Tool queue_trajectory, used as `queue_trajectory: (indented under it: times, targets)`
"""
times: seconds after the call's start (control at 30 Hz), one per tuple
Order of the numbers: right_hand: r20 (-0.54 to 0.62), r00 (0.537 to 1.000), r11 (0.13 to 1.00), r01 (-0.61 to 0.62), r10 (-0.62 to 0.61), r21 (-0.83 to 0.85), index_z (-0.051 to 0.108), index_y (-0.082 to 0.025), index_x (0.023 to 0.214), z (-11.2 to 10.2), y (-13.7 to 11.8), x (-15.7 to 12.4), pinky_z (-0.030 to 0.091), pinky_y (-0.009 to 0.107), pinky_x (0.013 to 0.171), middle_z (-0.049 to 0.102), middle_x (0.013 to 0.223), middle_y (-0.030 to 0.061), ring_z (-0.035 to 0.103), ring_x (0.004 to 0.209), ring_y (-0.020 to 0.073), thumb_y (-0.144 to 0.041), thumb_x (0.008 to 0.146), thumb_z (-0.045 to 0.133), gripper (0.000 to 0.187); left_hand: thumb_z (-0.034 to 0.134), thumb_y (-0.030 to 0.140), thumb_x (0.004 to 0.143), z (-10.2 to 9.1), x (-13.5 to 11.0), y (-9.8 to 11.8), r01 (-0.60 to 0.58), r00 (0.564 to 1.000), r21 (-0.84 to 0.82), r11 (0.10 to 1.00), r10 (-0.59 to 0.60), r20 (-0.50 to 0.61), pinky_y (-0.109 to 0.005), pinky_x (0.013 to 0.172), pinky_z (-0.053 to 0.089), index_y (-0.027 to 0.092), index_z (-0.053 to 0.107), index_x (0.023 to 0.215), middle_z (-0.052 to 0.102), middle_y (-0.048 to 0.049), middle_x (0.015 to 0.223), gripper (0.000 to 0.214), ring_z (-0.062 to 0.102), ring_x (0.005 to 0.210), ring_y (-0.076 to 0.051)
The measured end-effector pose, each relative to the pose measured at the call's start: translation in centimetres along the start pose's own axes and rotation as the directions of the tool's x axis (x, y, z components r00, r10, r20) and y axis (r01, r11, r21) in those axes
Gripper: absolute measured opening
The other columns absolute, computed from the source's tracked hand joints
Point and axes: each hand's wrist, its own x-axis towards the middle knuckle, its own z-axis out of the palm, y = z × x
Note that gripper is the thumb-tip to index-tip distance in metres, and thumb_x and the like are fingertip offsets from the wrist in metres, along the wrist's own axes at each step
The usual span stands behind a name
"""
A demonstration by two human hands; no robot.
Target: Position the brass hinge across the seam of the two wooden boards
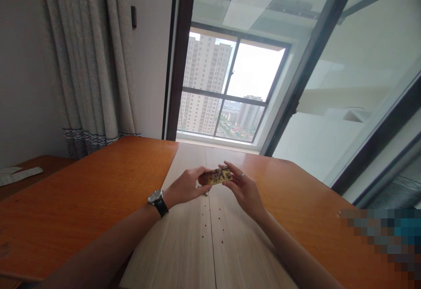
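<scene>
Above two pale wood boards, both my hands hold a small rectangular piece, a mottled yellow-brass hinge (220, 176) by its look, with dark patches. My left hand (189, 186) grips its left end between thumb and fingers. At the right end, the thumb and fingertips of my right hand (246, 192) pinch it. A few small screws (205, 194) lie under my left fingers, partly hidden. The left board (171, 245) and the right board (253, 258) lie side by side with a narrow seam between them. Several small holes (219, 218) dot both boards along the seam.
The boards rest on an orange-brown wooden table (98, 197). Beyond it stand a dark-framed glass door (184, 61) and a window (230, 91). A grey curtain (85, 61) hangs at the left, near white strips (19, 175). The lower right corner is pixelated.
</scene>
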Motion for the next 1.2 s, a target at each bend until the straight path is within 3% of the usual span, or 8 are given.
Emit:
queue_trajectory:
  times: [0.2,0.33,0.47,0.67,0.8,0.87,1.03,1.2]
  targets:
    - [0.054,0.993,0.968,-0.111,0.101,0.223,0.057,-0.027,0.134,0.1,-0.7,0.5,0.052,0.048,0.1,0.07,0.123,0.0079,0.066,0.112,0.0273,-0.027,0.079,0.074,0.058,0.071,0.021,0.077,0.3,0.1,0.5,0.093,0.996,-0.06,0.994,-0.092,0.024,-0.026,0.068,0.054,0.015,0.063,0.113,0.073,-0.0049,0.089,0.037,0.067,0.072,-0.015]
    - [0.045,0.994,0.963,-0.105,0.097,0.249,0.058,-0.026,0.134,-0.1,-0.9,0.5,0.052,0.049,0.1,0.07,0.123,0.0088,0.066,0.112,0.0276,-0.028,0.078,0.075,0.058,0.072,0.021,0.077,0.3,0.2,0.6,0.116,0.993,-0.158,0.981,-0.117,0.005,-0.028,0.073,0.058,0.015,0.064,0.112,0.073,-0.0078,0.101,0.037,0.069,0.081,-0.017]
    - [0.057,0.995,0.968,-0.091,0.079,0.234,0.057,-0.027,0.135,-0.1,-1.1,0.4,0.051,0.049,0.1,0.07,0.124,0.0084,0.066,0.112,0.0271,-0.028,0.08,0.073,0.057,0.07,0.017,0.076,0.2,0.3,0.4,0.104,0.994,-0.194,0.975,-0.107,-0.001,-0.029,0.076,0.059,0.013,0.064,0.112,0.073,-0.0071,0.098,0.037,0.069,0.081,-0.017]
    - [-0.025,0.996,0.986,-0.082,0.087,0.148,0.053,-0.025,0.138,-0.2,-0.6,0.4,0.056,0.042,0.09,0.075,0.109,0.0053,0.071,0.097,0.0237,-0.031,0.083,0.069,0.058,0.069,0.019,0.077,0.5,0.1,0.2,-0.009,0.998,-0.099,0.995,0.003,-0.061,-0.029,0.079,0.058,0.016,0.059,0.124,0.072,-0.0064,0.099,0.048,0.068,0.079,-0.016]
    - [-0.106,0.993,0.998,-0.06,0.059,-0.003,0.075,-0.022,0.103,-0.5,0.1,0.3,0.058,0.037,0.076,0.078,0.09,0.0047,0.072,0.083,0.0242,-0.029,0.082,0.065,0.024,0.066,0.017,0.08,0.8,-0.2,0.4,-0.092,0.99,0.022,0.996,0.094,-0.104,-0.031,0.086,0.056,0.019,0.051,0.134,0.07,-0.009,0.112,0.056,0.068,0.087,-0.017]
    - [-0.112,0.993,0.998,-0.05,0.046,-0.036,0.077,-0.022,0.09,-0.6,0.3,0.3,0.058,0.038,0.076,0.078,0.088,0.0049,0.072,0.082,0.0248,-0.027,0.082,0.061,0.018,0.064,0.016,0.081,0.9,-0.3,0.5,-0.121,0.987,0.061,0.991,0.127,-0.097,-0.031,0.088,0.055,0.019,0.05,0.135,0.07,-0.0091,0.111,0.056,0.069,0.089,-0.018]
    - [-0.13,0.99,0.997,-0.039,0.047,0.066,0.076,-0.024,0.084,-0.6,0.1,0.3,0.058,0.041,0.083,0.078,0.096,0.0055,0.072,0.093,0.0258,-0.022,0.08,0.06,0.016,0.061,0.012,0.081,0.8,-0.2,0.8,-0.215,0.972,0.071,0.974,0.22,-0.084,-0.036,0.094,0.055,0.018,0.052,0.131,0.069,-0.0106,0.115,0.051,0.067,0.104,-0.022]
    - [-0.155,0.986,0.986,-0.044,0.069,0.16,0.075,-0.023,0.079,-0.3,-0.3,0.3,0.059,0.038,0.078,0.077,0.105,0.006,0.072,0.093,0.0252,-0.019,0.075,0.066,0.012,0.063,0.011,0.081,0.5,0.0,0.8,-0.347,0.931,0.048,0.937,0.35,-0.099,-0.047,0.108,0.046,0.018,0.057,0.122,0.062,-0.0147,0.131,0.042,0.051,0.132,-0.027]
